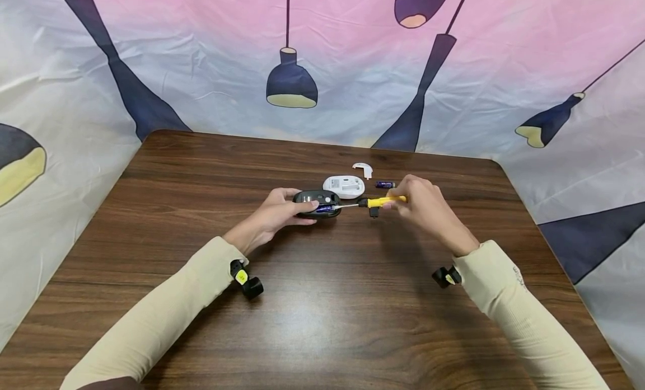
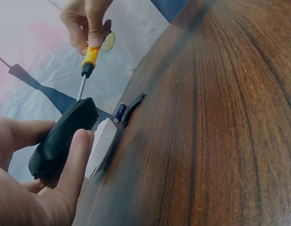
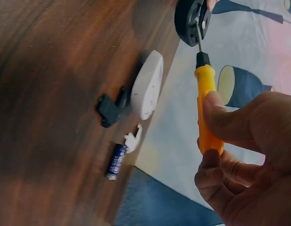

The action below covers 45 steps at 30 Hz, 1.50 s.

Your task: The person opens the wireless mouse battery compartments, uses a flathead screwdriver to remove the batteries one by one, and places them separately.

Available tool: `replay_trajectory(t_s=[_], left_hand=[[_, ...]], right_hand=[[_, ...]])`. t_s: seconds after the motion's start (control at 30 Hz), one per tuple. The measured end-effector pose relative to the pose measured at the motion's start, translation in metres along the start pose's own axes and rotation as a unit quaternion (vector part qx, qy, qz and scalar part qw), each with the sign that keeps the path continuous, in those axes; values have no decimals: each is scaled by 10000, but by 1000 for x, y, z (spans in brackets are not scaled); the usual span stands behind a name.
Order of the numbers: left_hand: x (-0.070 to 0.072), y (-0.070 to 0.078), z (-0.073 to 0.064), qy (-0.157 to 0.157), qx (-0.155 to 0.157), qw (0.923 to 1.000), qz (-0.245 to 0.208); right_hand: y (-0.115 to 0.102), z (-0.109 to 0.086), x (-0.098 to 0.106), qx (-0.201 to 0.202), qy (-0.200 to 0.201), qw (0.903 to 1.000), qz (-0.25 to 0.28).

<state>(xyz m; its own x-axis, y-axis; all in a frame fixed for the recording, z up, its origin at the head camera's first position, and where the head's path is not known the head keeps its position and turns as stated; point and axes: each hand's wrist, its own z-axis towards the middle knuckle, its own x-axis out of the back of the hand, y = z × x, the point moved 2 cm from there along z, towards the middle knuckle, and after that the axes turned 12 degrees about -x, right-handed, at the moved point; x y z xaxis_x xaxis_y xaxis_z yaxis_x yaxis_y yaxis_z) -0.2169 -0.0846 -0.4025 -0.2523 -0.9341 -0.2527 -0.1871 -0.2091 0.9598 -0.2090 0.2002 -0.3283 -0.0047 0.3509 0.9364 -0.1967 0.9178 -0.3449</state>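
Note:
My left hand (image 1: 274, 215) grips a black computer mouse (image 2: 65, 136), its underside turned up and a blue battery (image 1: 325, 209) lying in its open compartment. Between thumb and fingers, my right hand (image 3: 249, 141) holds a screwdriver (image 3: 207, 103) with a yellow handle and black collar. The metal shaft reaches into the battery compartment at the mouse's right end. Whether its tip touches the battery I cannot tell. Just behind the black mouse, a white mouse (image 1: 345, 186) lies upside down with its battery slot uncovered.
Past the white mouse lies its white cover (image 1: 364, 169). A loose blue battery (image 3: 116, 161) lies close to my right hand. Below the screwdriver sits a black cover (image 3: 109, 110). The brown wooden table (image 1: 302, 300) ends at a printed cloth backdrop (image 1: 221, 71).

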Motion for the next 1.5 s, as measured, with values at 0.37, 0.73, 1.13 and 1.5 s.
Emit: replay_trajectory(t_s=[0.37,0.73,1.13,1.5], left_hand=[[-2,2,-1,-238,31,9997,-107],[-3,1,0,-259,91,9995,-183],[-6,2,-1,-342,101,9991,-218],[-7,2,1,-476,164,9984,-240]], right_hand=[[21,1,-15,-376,-361,9950,848],[33,1,-27,-346,-549,9880,1405],[41,1,-35,-326,-737,9809,1772],[46,1,-41,-415,-980,9719,2098]])
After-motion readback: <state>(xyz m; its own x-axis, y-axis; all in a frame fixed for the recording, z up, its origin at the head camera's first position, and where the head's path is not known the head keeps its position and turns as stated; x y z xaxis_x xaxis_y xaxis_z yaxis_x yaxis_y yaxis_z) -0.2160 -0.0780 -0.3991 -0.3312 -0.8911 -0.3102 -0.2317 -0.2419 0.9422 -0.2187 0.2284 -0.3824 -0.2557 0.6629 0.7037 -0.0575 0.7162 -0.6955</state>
